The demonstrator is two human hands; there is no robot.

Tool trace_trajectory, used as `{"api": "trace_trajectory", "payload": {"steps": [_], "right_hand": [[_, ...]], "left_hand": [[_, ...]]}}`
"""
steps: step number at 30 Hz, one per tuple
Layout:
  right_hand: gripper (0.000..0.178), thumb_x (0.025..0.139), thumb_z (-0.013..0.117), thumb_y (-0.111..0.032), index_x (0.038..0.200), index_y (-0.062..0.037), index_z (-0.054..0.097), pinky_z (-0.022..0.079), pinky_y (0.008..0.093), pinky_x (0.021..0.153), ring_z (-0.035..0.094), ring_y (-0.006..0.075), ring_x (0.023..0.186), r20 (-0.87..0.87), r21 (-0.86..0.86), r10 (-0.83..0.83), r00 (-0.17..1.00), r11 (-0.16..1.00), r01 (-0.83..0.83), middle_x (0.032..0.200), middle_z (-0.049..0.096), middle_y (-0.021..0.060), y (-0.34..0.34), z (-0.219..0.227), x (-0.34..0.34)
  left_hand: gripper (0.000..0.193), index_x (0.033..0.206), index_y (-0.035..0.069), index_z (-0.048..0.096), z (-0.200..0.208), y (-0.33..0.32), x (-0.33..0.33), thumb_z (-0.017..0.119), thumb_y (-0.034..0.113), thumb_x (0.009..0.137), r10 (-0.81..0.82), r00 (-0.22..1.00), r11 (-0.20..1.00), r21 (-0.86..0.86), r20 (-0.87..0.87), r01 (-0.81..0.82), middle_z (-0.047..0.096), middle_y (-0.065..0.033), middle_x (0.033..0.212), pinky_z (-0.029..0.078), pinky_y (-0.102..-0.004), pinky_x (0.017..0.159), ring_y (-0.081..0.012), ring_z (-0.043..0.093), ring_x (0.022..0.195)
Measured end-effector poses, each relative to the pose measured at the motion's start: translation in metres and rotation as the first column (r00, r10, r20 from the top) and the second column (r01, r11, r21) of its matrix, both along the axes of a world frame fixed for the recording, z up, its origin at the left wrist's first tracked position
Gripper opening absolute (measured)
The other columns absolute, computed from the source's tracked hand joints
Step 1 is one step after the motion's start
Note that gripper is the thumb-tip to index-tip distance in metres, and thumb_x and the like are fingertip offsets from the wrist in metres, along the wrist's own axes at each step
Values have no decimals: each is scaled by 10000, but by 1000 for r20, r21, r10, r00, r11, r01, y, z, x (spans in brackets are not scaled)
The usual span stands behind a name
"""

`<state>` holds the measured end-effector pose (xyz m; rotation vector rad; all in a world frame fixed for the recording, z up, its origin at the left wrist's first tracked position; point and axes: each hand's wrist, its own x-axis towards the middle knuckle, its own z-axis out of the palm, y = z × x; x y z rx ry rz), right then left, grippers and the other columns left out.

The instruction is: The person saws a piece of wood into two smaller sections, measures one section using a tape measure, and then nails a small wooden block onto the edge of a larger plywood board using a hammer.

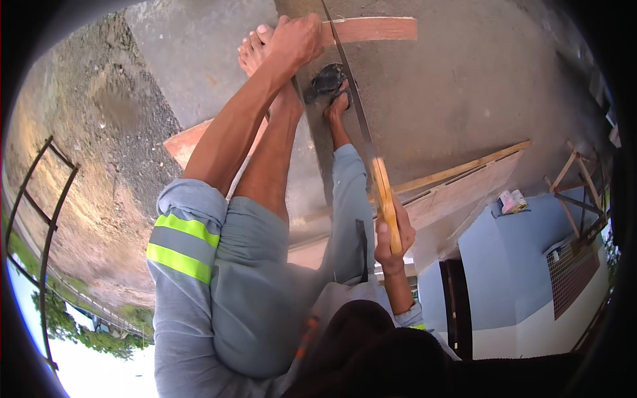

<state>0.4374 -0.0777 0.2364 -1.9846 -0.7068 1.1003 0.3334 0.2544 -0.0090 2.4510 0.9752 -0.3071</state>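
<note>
My right hand [398,232] is wrapped around the yellowish wooden handle [383,196] of a handsaw. The saw's long, thin blade [358,109] runs away from me, and its far part crosses a reddish wooden board [375,29] near the board's left end. Beside that crossing, my left hand [296,41] is closed on the board's end; its fingertips are partly hidden. My bare left foot [254,53] is right next to this hand. My right foot, in a black sandal [328,81], stands lower, nearer to me than the board.
A concrete ledge [156,40] with a straight edge lies under my left foot. Another reddish board [182,142] passes beneath my left leg. Long planks [458,169] lie to the right, before a blue and white wall [511,259]. Rough ground [93,132] and a metal frame [50,219] are at left.
</note>
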Motion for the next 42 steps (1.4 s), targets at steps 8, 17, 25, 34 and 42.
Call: {"api": "trace_trajectory", "payload": {"steps": [8, 17, 25, 34, 42], "right_hand": [[514, 933, 578, -151, 1386, 79, 502, 545, 361, 887, 697, 286, 1059, 53, 29, 81, 995, 996, -83, 1236, 661, 248, 38, -27, -3], [514, 897, 610, -136, 1372, 46, 537, 545, 329, 653, 681, 243, 722, 152, 152, 4, 988, 988, -27, 1157, 688, 217, 146, -115, 16], [530, 918, 562, -189, 1363, 97, 522, 555, 383, 873, 703, 324, 1034, 34, -6, 12, 999, 1000, -12, 1221, 661, 272, -22, 9, -13], [496, 945, 561, -180, 1354, 98, 524, 550, 342, 836, 712, 309, 1018, 29, 23, 9, 1000, 1000, -10, 1230, 656, 261, 50, -26, -5], [566, 923, 578, -209, 1379, 115, 496, 552, 347, 859, 710, 324, 1018, 42, -69, 61, 997, 996, -58, 1240, 643, 282, 23, 34, 0]], "left_hand": [[203, 892, 35, 514, -10, -9, -6, 638, 176, 818, 49, 996, 998, 23, 71, -51, 681, -169, 756, 471, -469, 754, -369, 677, 728], [211, 896, 25, 533, -24, -8, 21, 641, 182, 805, 48, 996, 999, -4, 70, -48, 683, -203, 742, 511, -495, 705, -395, 681, 714], [287, 964, 9, 585, -16, 11, 9, 660, 199, 763, 8, 998, 985, -171, -67, -19, 697, -254, 835, 539, -518, 765, -451, 688, 822], [339, 997, 26, 635, -7, 22, 9, 665, 244, 740, 10, 989, 951, -303, -145, -54, 699, -274, 923, 543, -519, 817, -450, 684, 922], [450, 1063, 2, 599, -20, 26, 11, 683, 319, 757, -86, 987, 944, -328, -134, 38, 704, -269, 925, 550, -520, 773, -439, 695, 907]]}}
